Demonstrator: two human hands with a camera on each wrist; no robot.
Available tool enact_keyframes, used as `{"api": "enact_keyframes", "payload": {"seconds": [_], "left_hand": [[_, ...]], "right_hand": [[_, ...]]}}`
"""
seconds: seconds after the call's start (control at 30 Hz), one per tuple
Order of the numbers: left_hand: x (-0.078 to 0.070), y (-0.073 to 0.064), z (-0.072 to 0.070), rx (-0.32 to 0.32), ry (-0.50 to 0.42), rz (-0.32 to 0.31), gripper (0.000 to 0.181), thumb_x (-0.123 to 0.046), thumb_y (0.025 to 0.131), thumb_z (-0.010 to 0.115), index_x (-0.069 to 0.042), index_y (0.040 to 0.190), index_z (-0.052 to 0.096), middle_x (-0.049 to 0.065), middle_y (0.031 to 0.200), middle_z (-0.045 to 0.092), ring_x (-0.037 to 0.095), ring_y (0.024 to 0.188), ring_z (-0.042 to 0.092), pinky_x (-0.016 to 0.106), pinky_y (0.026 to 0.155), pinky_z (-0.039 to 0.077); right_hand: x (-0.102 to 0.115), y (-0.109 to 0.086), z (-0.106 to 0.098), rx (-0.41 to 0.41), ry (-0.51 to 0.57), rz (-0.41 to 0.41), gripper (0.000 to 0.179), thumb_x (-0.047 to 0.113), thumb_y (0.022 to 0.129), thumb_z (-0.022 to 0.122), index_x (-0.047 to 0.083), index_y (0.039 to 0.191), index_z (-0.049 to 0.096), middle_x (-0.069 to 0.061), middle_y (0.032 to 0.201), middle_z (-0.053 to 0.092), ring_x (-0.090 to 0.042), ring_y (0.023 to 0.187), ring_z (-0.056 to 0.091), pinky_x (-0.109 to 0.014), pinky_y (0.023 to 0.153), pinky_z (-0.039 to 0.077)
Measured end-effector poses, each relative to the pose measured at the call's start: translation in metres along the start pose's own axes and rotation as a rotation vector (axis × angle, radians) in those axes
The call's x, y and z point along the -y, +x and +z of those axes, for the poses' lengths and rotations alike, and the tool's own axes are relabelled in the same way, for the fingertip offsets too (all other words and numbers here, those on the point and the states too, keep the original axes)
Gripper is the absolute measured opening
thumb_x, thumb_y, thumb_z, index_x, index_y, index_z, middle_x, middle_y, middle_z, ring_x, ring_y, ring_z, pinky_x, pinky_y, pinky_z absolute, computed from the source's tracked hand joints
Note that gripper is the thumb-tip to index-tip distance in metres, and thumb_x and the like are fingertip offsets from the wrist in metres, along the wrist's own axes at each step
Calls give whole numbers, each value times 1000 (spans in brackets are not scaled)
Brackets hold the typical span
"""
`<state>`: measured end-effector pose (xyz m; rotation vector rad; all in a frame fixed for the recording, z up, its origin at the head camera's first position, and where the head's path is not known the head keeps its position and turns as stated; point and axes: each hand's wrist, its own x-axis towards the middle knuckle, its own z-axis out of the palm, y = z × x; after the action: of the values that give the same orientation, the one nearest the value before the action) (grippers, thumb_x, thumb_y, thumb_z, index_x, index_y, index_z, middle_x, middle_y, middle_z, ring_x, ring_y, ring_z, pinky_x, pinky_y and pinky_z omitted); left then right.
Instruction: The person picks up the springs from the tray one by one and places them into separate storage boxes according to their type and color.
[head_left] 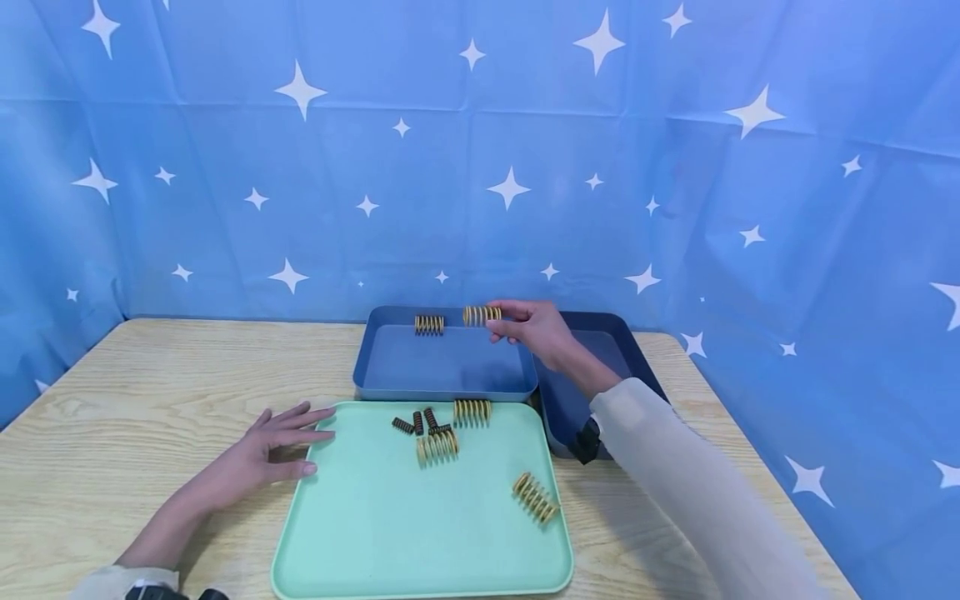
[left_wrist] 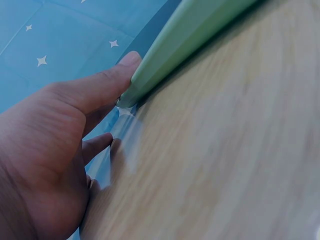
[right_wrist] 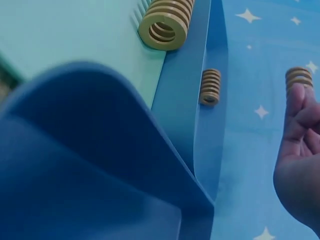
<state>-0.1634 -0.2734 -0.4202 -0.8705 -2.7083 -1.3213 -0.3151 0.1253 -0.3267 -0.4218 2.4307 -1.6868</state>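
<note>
Pinched between the thumb and fingers of my right hand (head_left: 536, 332) is a yellow coil spring (head_left: 475, 316), held above the blue tray (head_left: 442, 394). A similar yellow spring (head_left: 429, 324) lies in that tray near its back wall; the right wrist view shows the held spring (right_wrist: 299, 75) apart from it. My left hand (head_left: 255, 457) is at the left rim of the mint green tray (head_left: 375, 533), fingers extended, thumb at the rim. On the green tray lie three yellow springs, one near the right edge (head_left: 536, 498), and several small dark springs (head_left: 418, 423).
A darker navy tray (head_left: 600, 333) stands to the right, partly hidden by my right forearm. All trays sit on a light wooden table (head_left: 187, 367). Behind it hangs a blue curtain (head_left: 420, 167) with white stars.
</note>
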Motion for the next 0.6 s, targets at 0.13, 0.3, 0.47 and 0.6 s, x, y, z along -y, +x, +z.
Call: {"api": "enact_keyframes", "payload": {"seconds": [0.13, 0.3, 0.47, 0.6], "left_hand": [[-1, 0, 0, -7, -3, 4, 43, -24, 86, 72, -14, 126, 64, 9, 145, 44, 40, 140, 19, 70, 103, -9], [0, 0, -1, -11, -7, 9, 42, -23, 86, 72, -15, 126, 64, 8, 145, 44, 31, 142, 19, 70, 102, -8], [1, 0, -1, -7, -9, 9, 42, -23, 86, 72, -15, 126, 64, 9, 145, 44, 31, 142, 18, 71, 102, -9], [2, 0, -1, -4, -4, -1, 42, -24, 86, 72, -16, 127, 64, 9, 146, 44, 42, 140, 18, 70, 102, -9]], "right_hand": [[-2, 7, 3, -13, 20, 2, 42, 28, 88, 71, 15, 127, 63, -15, 112, 68, -34, 95, 65, -30, 67, 51], [-3, 16, 8, -27, 28, 19, 41, 29, 87, 71, 17, 126, 64, -7, 111, 68, -24, 90, 68, -32, 71, 53], [-5, 25, 11, -35, 47, 55, 40, 27, 87, 71, 18, 125, 65, -4, 109, 68, -20, 89, 68, -46, 85, 50], [-9, 32, 11, -42, 70, 89, 37, 23, 88, 70, 16, 125, 65, -6, 110, 68, -21, 90, 68, -54, 93, 44]]}}
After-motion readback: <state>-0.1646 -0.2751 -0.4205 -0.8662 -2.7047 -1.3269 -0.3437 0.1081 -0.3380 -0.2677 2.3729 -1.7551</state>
